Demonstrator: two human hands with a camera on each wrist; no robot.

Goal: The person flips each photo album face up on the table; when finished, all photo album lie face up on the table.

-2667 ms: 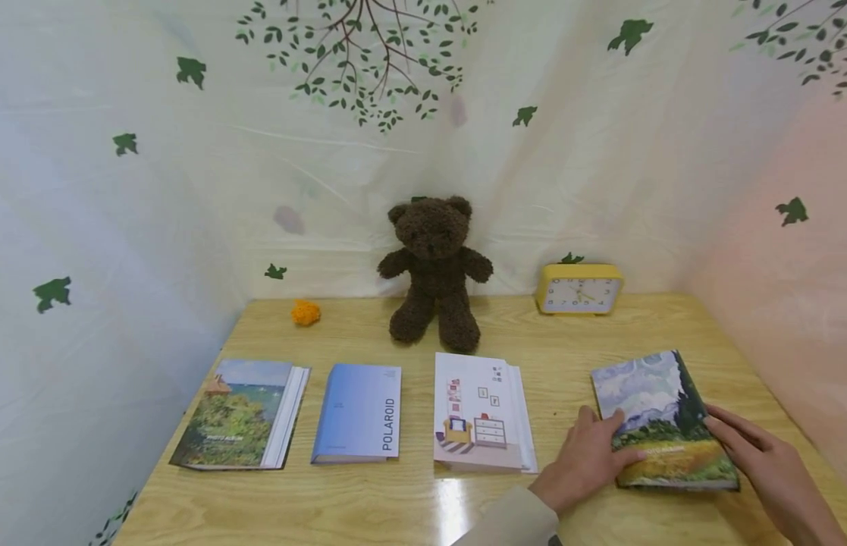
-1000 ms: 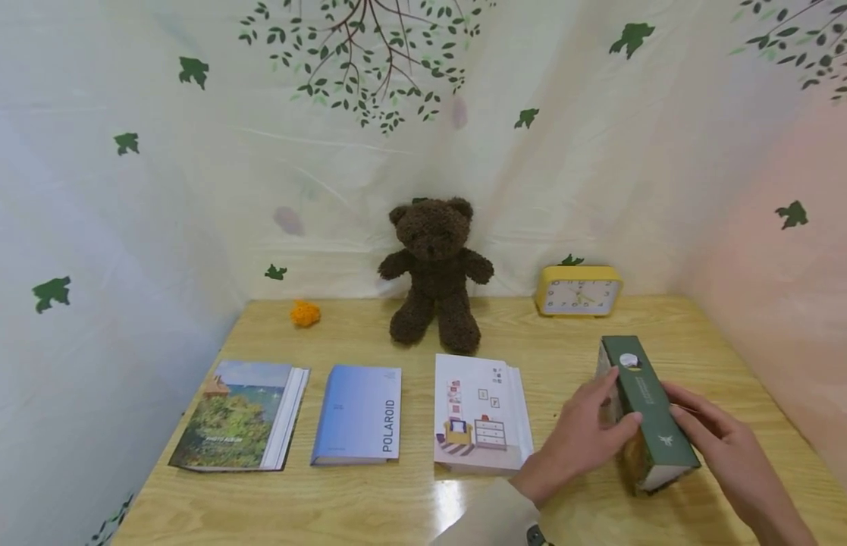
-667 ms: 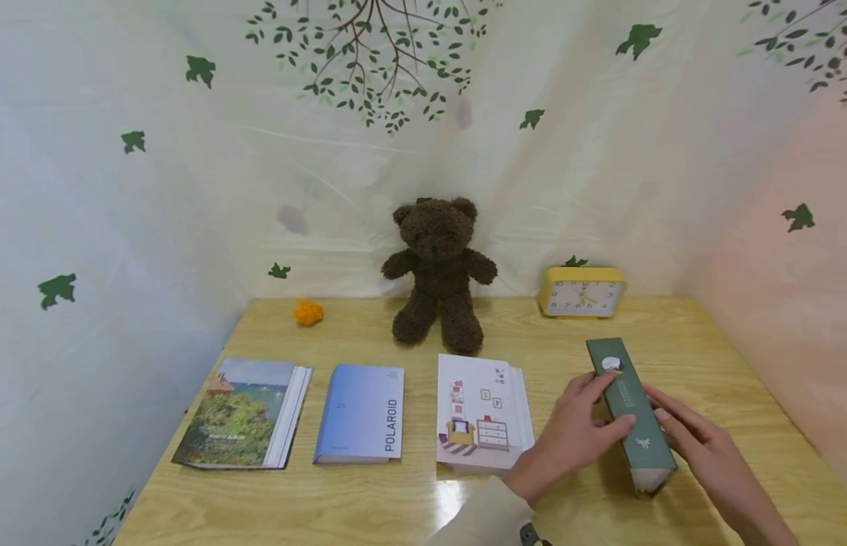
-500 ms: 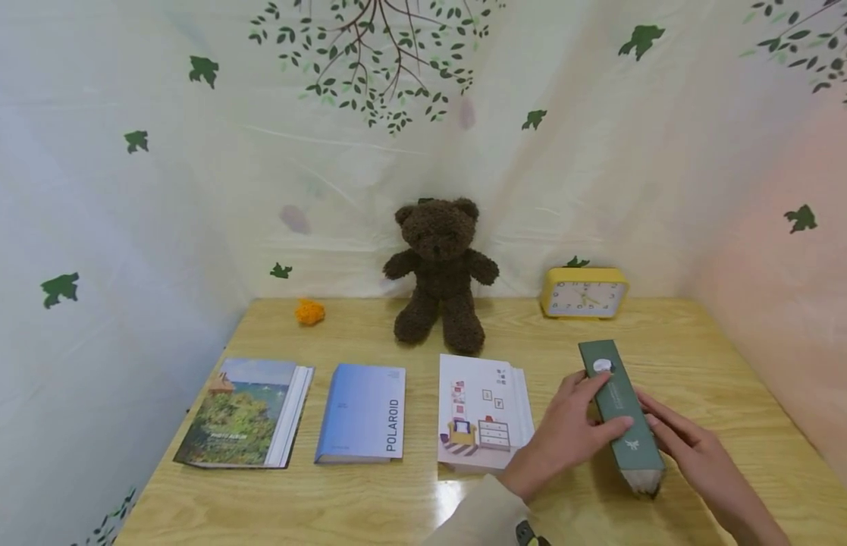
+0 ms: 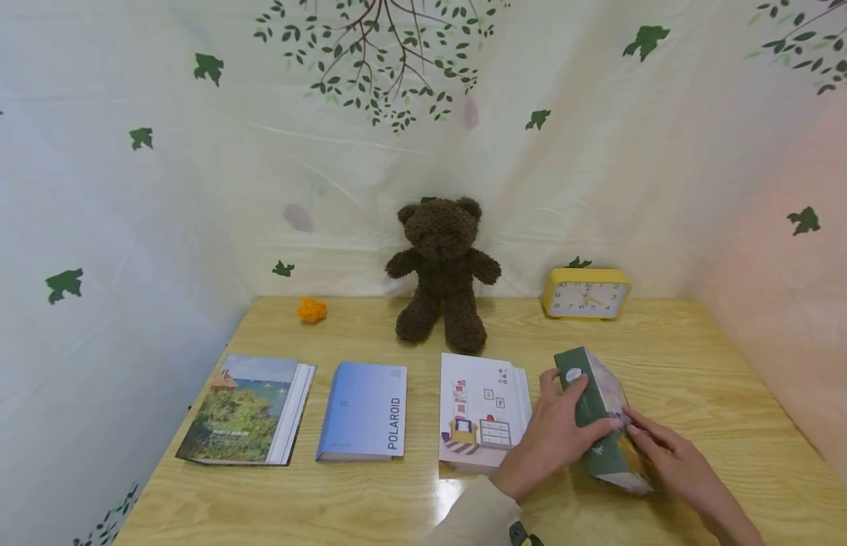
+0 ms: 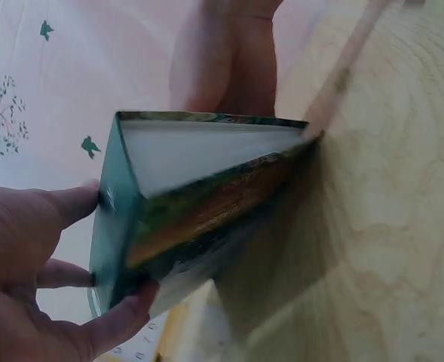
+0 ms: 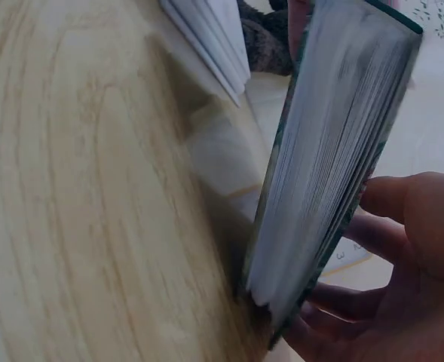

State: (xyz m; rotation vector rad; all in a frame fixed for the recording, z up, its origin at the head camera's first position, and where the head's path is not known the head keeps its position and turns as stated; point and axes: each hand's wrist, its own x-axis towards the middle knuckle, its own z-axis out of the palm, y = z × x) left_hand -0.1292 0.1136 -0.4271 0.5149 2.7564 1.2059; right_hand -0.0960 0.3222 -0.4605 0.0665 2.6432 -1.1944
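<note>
A thick photo album (image 5: 603, 425) with a green spine and a painted landscape cover stands tilted at the right of the table, in both hands. My left hand (image 5: 549, 432) grips it along the spine, thumb and fingers spread over the green back. My right hand (image 5: 676, 462) holds the other side, its bent fingers against the painted cover. In the left wrist view the left hand (image 6: 26, 279) has its fingertips on the green spine, and one page end of the album (image 6: 206, 151) shows. The right wrist view shows loose page edges and the right hand (image 7: 417, 256) beside the cover.
On the table (image 5: 368, 504) lie a white album (image 5: 481, 409), a blue album (image 5: 362, 409) and a landscape album (image 5: 242, 409), in a row. Behind sit a brown teddy bear (image 5: 440, 258), a yellow clock (image 5: 587, 293) and an orange item (image 5: 312, 310).
The album lay with its painted cover upward, then was raised spine up. Both hands have moved left with it, and it now leans with the spine toward the left and a cover showing right.
</note>
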